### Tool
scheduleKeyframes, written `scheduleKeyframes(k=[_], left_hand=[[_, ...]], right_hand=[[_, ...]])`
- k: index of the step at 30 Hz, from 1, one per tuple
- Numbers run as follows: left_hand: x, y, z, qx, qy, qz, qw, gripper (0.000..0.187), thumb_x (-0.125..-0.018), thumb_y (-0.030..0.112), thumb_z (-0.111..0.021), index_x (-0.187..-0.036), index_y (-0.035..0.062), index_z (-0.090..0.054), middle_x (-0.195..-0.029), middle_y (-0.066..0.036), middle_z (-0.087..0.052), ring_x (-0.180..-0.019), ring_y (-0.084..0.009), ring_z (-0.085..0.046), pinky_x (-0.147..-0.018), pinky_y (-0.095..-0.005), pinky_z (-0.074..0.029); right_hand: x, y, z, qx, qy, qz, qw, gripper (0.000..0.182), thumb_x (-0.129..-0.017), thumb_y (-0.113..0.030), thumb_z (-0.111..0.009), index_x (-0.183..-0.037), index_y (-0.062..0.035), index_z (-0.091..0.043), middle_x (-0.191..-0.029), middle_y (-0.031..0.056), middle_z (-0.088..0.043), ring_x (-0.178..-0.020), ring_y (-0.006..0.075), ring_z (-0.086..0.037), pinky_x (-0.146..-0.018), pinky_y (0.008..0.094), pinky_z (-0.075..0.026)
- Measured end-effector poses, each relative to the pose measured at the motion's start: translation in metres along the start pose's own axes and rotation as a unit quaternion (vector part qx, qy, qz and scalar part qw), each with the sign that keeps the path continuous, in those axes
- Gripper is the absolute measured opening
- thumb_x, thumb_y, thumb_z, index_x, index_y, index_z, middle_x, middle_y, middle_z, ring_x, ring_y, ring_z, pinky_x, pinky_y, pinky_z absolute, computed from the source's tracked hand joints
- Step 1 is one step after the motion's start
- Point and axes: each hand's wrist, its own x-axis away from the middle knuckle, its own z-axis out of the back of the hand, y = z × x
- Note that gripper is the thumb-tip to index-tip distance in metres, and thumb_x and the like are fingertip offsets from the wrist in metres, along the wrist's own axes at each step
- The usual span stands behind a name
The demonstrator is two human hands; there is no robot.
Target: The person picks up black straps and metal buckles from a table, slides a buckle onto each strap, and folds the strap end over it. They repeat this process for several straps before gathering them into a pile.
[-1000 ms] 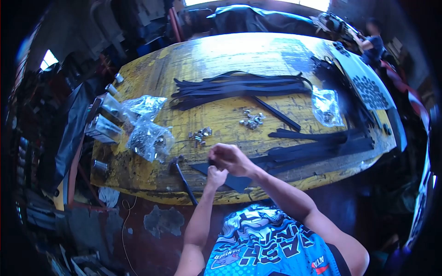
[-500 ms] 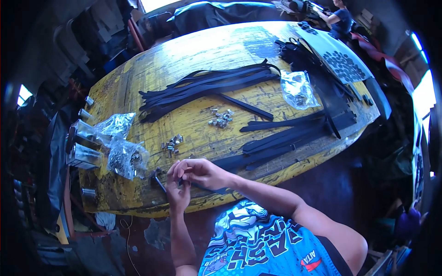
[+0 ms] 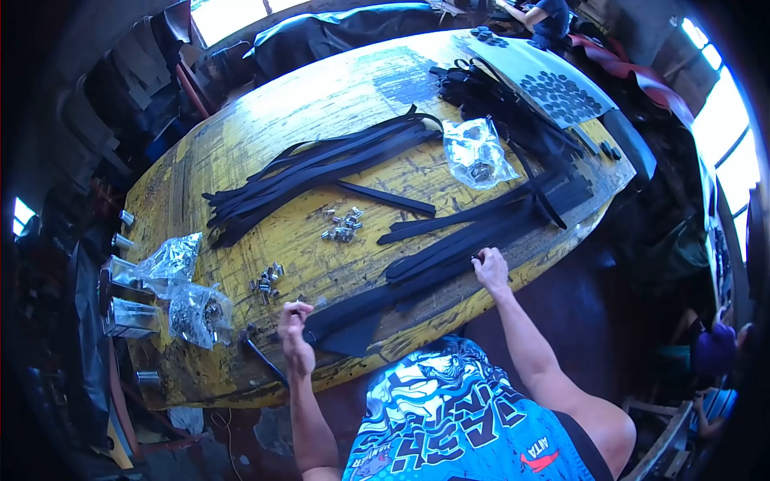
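At the front edge of the yellow table [image 3: 321, 216], my left hand [image 3: 296, 335] is raised with its fingers curled together; what they hold, if anything, is too small to name. My right hand [image 3: 490, 269] is farther right, closed at the near end of the black strips [image 3: 449, 252], pinching something small and dark. A dark flat strip [image 3: 345, 321] lies between the hands. Small metal pieces [image 3: 267, 280] sit just beyond my left hand, with another metal pile [image 3: 344, 225] farther back. Left of my left hand lies a thin dark tool [image 3: 263, 355].
Long black straps [image 3: 313, 172] lie across the middle. Plastic bags [image 3: 200, 314] and metal tins [image 3: 131, 317] stand at the left; another bag [image 3: 479, 154] is at the right. Dark round pieces [image 3: 559, 98] lie on a pale sheet. A person [image 3: 550, 20] is at the back.
My hands, together before, are now apart. My right hand has moved right to the black strips, while my left hand stays near the front edge. The view has shifted.
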Motion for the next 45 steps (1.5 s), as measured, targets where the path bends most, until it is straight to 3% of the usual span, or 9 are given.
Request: scheduleKeyframes(k=[3, 5, 6, 12, 19, 23, 29, 32, 45], left_hand=[[-0.009, 0.002, -0.039, -0.057, -0.06, -0.013, 0.996, 0.017, -0.096, 0.011, -0.046, -0.095, 0.0002, -0.059, -0.084, -0.004, -0.053, -0.077, -0.0122, -0.049, -0.072, -0.0269, -0.041], [-0.011, 0.02, -0.065, -0.079, -0.103, 0.056, 0.99, 0.012, -0.093, 0.01, -0.056, -0.097, -0.0016, -0.061, -0.081, -0.006, -0.058, -0.074, -0.0143, -0.054, -0.069, -0.0284, -0.045], [-0.014, 0.021, -0.077, -0.104, -0.115, 0.012, 0.988, 0.015, -0.091, 0.011, -0.064, -0.096, -0.0026, -0.062, -0.08, -0.009, -0.062, -0.072, -0.013, -0.057, -0.065, -0.0275, -0.046], [-0.028, -0.008, -0.118, 0.043, -0.206, 0.197, 0.958, 0.018, -0.093, 0.012, -0.065, -0.102, -0.0031, -0.068, -0.083, -0.004, -0.07, -0.067, -0.0041, -0.057, -0.058, -0.0204, -0.045], [-0.022, -0.022, -0.111, 0.137, -0.178, 0.263, 0.938, 0.014, -0.093, 0.009, -0.065, -0.101, -0.002, -0.068, -0.085, -0.003, -0.069, -0.072, -0.0058, -0.059, -0.061, -0.0199, -0.046], [-0.014, -0.024, -0.095, 0.177, -0.193, 0.286, 0.922, 0.011, -0.092, 0.008, -0.066, -0.096, -0.0019, -0.069, -0.082, -0.003, -0.068, -0.069, -0.0067, -0.059, -0.06, -0.0209, -0.047], [-0.008, -0.016, -0.078, 0.135, -0.225, 0.268, 0.927, 0.014, -0.092, 0.011, -0.068, -0.098, -0.0013, -0.071, -0.082, -0.001, -0.068, -0.07, -0.0036, -0.058, -0.06, -0.0186, -0.046], [-0.005, -0.018, -0.069, 0.127, -0.233, 0.262, 0.928, 0.015, -0.092, 0.011, -0.068, -0.098, -0.0016, -0.071, -0.082, -0.002, -0.069, -0.07, -0.0035, -0.058, -0.06, -0.0183, -0.046], [-0.002, -0.013, -0.061, 0.06, -0.246, 0.228, 0.94, 0.017, -0.093, 0.007, -0.064, -0.104, -0.0053, -0.068, -0.092, -0.007, -0.071, -0.083, -0.0095, -0.066, -0.074, -0.0221, -0.053]], right_hand=[[0.002, -0.001, -0.011, -0.072, 0.026, 0.015, 0.997, 0.022, -0.081, -0.02, -0.072, -0.089, -0.0021, -0.063, -0.086, 0.0157, -0.064, -0.081, 0.0318, -0.065, -0.073, 0.0395, -0.051], [0.006, -0.026, 0.008, -0.181, -0.006, 0.003, 0.983, 0.02, -0.082, -0.017, -0.072, -0.089, -0.0011, -0.063, -0.079, 0.0136, -0.066, -0.072, 0.0267, -0.066, -0.066, 0.0349, -0.053], [0.014, -0.049, 0.024, -0.315, -0.05, -0.036, 0.947, 0.019, -0.083, -0.012, -0.074, -0.091, 0.0001, -0.062, -0.071, 0.0075, -0.065, -0.064, 0.0149, -0.064, -0.059, 0.0265, -0.051], [0.045, -0.135, 0.059, -0.556, -0.255, 0.02, 0.791, 0.026, -0.085, -0.004, -0.074, -0.108, 0.0003, -0.063, -0.088, 0.0008, -0.065, -0.076, 0.0046, -0.061, -0.063, 0.0204, -0.049], [0.066, -0.17, 0.068, -0.49, -0.336, 0.205, 0.778, 0.035, -0.083, -0.002, -0.074, -0.116, 0.0015, -0.064, -0.099, 0.0008, -0.055, -0.075, 0.0062, -0.056, -0.067, 0.0209, -0.049], [0.071, -0.179, 0.085, -0.361, -0.297, 0.302, 0.831, 0.039, -0.077, -0.005, -0.078, -0.115, -0.0078, -0.067, -0.101, 0.0026, -0.057, -0.074, 0.0084, -0.056, -0.065, 0.0234, -0.049], [0.081, -0.201, 0.1, -0.259, -0.266, 0.366, 0.853, 0.031, -0.072, -0.01, -0.08, -0.101, -0.0078, -0.07, -0.098, 0.0065, -0.064, -0.07, 0.0178, -0.063, -0.065, 0.0308, -0.054], [0.085, -0.206, 0.098, -0.237, -0.18, 0.444, 0.845, 0.031, -0.071, -0.013, -0.081, -0.101, -0.0088, -0.071, -0.09, 0.0063, -0.064, -0.074, 0.0226, -0.064, -0.068, 0.0342, -0.054], [0.1, -0.218, 0.103, -0.23, -0.229, 0.437, 0.839, 0.039, -0.076, -0.012, -0.078, -0.112, -0.0046, -0.067, -0.104, 0.0107, -0.06, -0.084, 0.0298, -0.066, -0.074, 0.038, -0.055]])
